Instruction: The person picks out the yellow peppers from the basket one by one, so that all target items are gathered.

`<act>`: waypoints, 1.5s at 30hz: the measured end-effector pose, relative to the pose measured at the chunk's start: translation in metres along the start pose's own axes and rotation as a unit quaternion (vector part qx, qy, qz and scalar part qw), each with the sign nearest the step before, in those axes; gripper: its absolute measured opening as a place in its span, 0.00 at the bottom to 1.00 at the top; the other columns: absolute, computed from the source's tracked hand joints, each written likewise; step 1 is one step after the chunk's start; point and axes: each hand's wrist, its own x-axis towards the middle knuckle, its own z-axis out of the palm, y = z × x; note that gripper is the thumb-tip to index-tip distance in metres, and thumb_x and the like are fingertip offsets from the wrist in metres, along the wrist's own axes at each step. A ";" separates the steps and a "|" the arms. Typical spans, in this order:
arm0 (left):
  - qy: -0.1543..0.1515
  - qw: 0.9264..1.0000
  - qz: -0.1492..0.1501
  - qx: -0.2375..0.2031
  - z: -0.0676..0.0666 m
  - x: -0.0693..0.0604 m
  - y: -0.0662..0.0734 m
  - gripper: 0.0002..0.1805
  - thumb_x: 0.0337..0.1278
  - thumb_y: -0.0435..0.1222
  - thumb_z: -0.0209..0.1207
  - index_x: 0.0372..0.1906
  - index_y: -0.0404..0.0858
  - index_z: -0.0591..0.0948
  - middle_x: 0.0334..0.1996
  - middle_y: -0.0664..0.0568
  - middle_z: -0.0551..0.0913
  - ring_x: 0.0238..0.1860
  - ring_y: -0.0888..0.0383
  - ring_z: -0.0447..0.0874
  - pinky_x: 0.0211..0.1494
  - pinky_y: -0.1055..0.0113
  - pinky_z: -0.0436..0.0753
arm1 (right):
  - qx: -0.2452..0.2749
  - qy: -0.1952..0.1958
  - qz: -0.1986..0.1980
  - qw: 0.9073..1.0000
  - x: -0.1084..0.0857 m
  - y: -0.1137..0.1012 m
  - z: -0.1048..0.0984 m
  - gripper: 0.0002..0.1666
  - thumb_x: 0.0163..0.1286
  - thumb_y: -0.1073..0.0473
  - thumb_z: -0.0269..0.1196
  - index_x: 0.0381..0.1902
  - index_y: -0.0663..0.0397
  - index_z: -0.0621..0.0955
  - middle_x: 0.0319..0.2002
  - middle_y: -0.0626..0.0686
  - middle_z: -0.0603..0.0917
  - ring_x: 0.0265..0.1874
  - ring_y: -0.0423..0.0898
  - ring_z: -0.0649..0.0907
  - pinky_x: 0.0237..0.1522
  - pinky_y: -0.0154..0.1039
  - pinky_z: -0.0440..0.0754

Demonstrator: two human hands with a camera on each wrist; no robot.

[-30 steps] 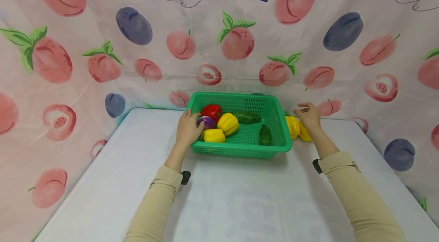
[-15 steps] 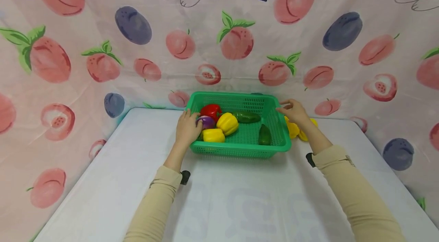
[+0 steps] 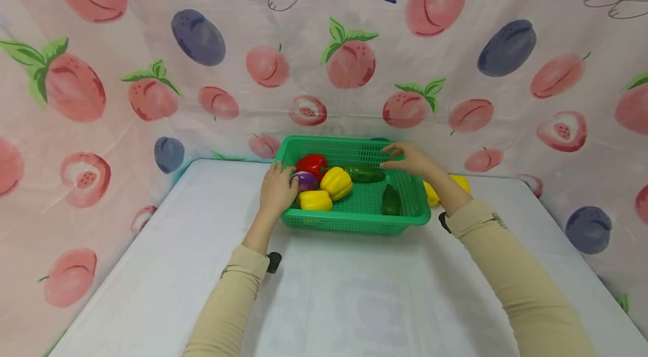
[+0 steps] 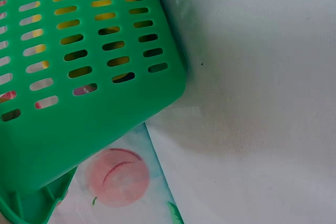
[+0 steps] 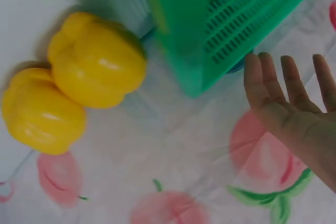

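Reach over green basket [image 3: 354,218] apparently in hand; right hand [image 3: 412,161] held spread, nothing gripped, at basket's back right; left hand [image 3: 278,190] laid at its left side, grip cannot be told; cucumber [image 3: 368,174] inside basket, yellow peppers [image 5: 100,61] [image 5: 44,113] outside, right; rim clearance probably called for next

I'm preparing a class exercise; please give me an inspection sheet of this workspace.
Surface: white table.
Job's things: green basket holding a red pepper, a purple vegetable, two yellow peppers and dark green vegetables; two more yellow peppers outside, by its right side.
Clutter: nothing seen.
Hands: left hand on the basket's left rim, grip unclear; right hand by its far right corner, fingers extended, holding nothing.
Cables: nothing seen.
Surroundings: fruit-printed cloth.
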 end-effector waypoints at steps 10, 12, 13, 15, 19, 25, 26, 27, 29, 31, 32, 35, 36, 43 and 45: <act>0.000 1.000 -0.001 0.003 -0.001 0.004 -0.002 0.21 0.66 0.39 0.49 0.59 0.34 0.75 0.66 0.29 0.63 0.70 0.34 0.56 0.75 0.47 0.54 | -0.077 -0.075 -0.029 0.994 0.022 -0.030 0.019 0.32 0.66 0.52 0.61 0.64 0.62 0.68 0.61 0.70 0.69 0.61 0.64 0.70 0.57 0.58 0.74; 0.002 1.000 0.000 0.003 -0.002 0.004 -0.002 0.21 0.66 0.39 0.49 0.59 0.34 0.75 0.66 0.29 0.63 0.70 0.34 0.56 0.75 0.47 0.54 | -0.069 -0.085 -0.048 0.993 0.027 -0.032 0.023 0.32 0.66 0.54 0.61 0.64 0.61 0.68 0.61 0.69 0.69 0.61 0.64 0.70 0.57 0.56 0.75; 0.003 1.000 0.000 0.004 -0.003 0.005 -0.002 0.21 0.66 0.39 0.49 0.59 0.34 0.75 0.66 0.29 0.63 0.70 0.34 0.56 0.75 0.47 0.54 | -0.063 -0.092 -0.060 0.992 0.030 -0.033 0.024 0.31 0.66 0.54 0.61 0.64 0.60 0.68 0.61 0.69 0.69 0.61 0.64 0.70 0.57 0.56 0.75; 0.007 1.000 0.003 0.007 -0.005 0.005 -0.003 0.21 0.66 0.39 0.49 0.59 0.33 0.75 0.66 0.29 0.63 0.70 0.33 0.56 0.74 0.47 0.54 | -0.046 -0.108 -0.083 0.990 0.035 -0.035 0.027 0.31 0.66 0.56 0.61 0.64 0.61 0.68 0.62 0.69 0.68 0.61 0.64 0.70 0.58 0.54 0.75; 0.007 1.000 0.004 0.009 -0.007 0.005 -0.002 0.21 0.65 0.39 0.50 0.58 0.33 0.75 0.65 0.28 0.63 0.69 0.33 0.56 0.74 0.46 0.56 | -0.019 -0.136 -0.103 0.985 0.043 -0.042 0.034 0.32 0.65 0.56 0.62 0.64 0.60 0.68 0.64 0.68 0.66 0.61 0.64 0.70 0.59 0.52 0.75; 0.004 1.000 0.002 -0.001 -0.003 0.004 -0.003 0.21 0.67 0.41 0.48 0.59 0.34 0.75 0.66 0.29 0.63 0.70 0.33 0.56 0.74 0.47 0.55 | -0.004 -0.162 -0.150 0.975 0.053 -0.048 0.043 0.31 0.65 0.60 0.62 0.64 0.61 0.68 0.66 0.66 0.66 0.62 0.62 0.69 0.61 0.55 0.72; 0.003 1.000 0.000 -0.002 -0.002 0.004 -0.003 0.22 0.67 0.41 0.48 0.59 0.34 0.75 0.66 0.29 0.63 0.70 0.33 0.56 0.74 0.47 0.54 | -0.001 -0.166 -0.162 0.973 0.055 -0.049 0.045 0.31 0.65 0.61 0.62 0.64 0.61 0.68 0.66 0.66 0.66 0.62 0.62 0.69 0.62 0.56 0.71; 0.003 1.000 0.000 -0.002 -0.001 0.004 -0.004 0.22 0.68 0.42 0.47 0.59 0.34 0.75 0.66 0.29 0.63 0.70 0.34 0.56 0.74 0.47 0.54 | 0.000 -0.169 -0.174 0.970 0.058 -0.050 0.048 0.31 0.65 0.62 0.62 0.64 0.61 0.68 0.65 0.65 0.67 0.63 0.62 0.68 0.63 0.57 0.70; 0.006 1.000 0.000 -0.001 0.000 0.003 -0.004 0.22 0.68 0.42 0.47 0.59 0.34 0.75 0.66 0.29 0.63 0.70 0.34 0.56 0.74 0.47 0.54 | 0.004 -0.176 -0.187 0.966 0.062 -0.051 0.053 0.30 0.64 0.62 0.62 0.63 0.60 0.69 0.65 0.64 0.68 0.62 0.61 0.69 0.63 0.57 0.70; 0.011 1.000 0.000 0.000 0.000 0.004 -0.004 0.22 0.68 0.42 0.47 0.59 0.34 0.76 0.66 0.30 0.64 0.70 0.34 0.57 0.74 0.47 0.55 | 0.007 -0.188 -0.192 0.963 0.065 -0.052 0.058 0.31 0.63 0.60 0.63 0.63 0.58 0.70 0.64 0.63 0.69 0.61 0.62 0.70 0.63 0.57 0.70; 0.012 1.000 -0.001 0.000 0.000 0.004 -0.004 0.22 0.68 0.42 0.47 0.58 0.34 0.76 0.66 0.30 0.64 0.70 0.34 0.57 0.74 0.47 0.55 | 0.009 -0.195 -0.194 0.961 0.067 -0.052 0.061 0.31 0.63 0.60 0.64 0.63 0.59 0.70 0.64 0.63 0.69 0.61 0.62 0.70 0.63 0.58 0.70; 0.016 1.000 0.000 0.001 0.000 0.004 -0.005 0.21 0.67 0.41 0.48 0.58 0.34 0.76 0.65 0.30 0.64 0.69 0.34 0.57 0.74 0.47 0.56 | 0.007 -0.215 -0.198 0.956 0.071 -0.052 0.067 0.32 0.63 0.60 0.64 0.63 0.62 0.69 0.65 0.63 0.69 0.61 0.64 0.70 0.62 0.58 0.71; 0.017 1.000 0.000 0.002 0.001 0.003 -0.005 0.21 0.67 0.41 0.48 0.58 0.34 0.76 0.65 0.29 0.65 0.69 0.34 0.58 0.74 0.47 0.57 | 0.005 -0.220 -0.200 0.955 0.073 -0.051 0.069 0.32 0.63 0.60 0.63 0.63 0.63 0.68 0.65 0.64 0.68 0.61 0.65 0.70 0.62 0.57 0.71; 0.013 1.000 0.004 -0.003 0.003 0.001 -0.002 0.21 0.67 0.41 0.48 0.57 0.33 0.76 0.65 0.29 0.65 0.69 0.34 0.58 0.73 0.47 0.57 | -0.014 -0.245 -0.218 0.945 0.079 -0.048 0.078 0.33 0.63 0.65 0.62 0.64 0.67 0.66 0.65 0.66 0.68 0.61 0.66 0.71 0.64 0.57 0.69; 0.013 1.000 0.004 0.000 0.003 0.001 -0.002 0.21 0.67 0.42 0.48 0.57 0.34 0.76 0.65 0.29 0.65 0.69 0.34 0.58 0.74 0.47 0.57 | -0.023 -0.251 -0.221 0.942 0.081 -0.050 0.080 0.33 0.63 0.64 0.63 0.64 0.68 0.66 0.65 0.66 0.68 0.61 0.65 0.71 0.64 0.58 0.68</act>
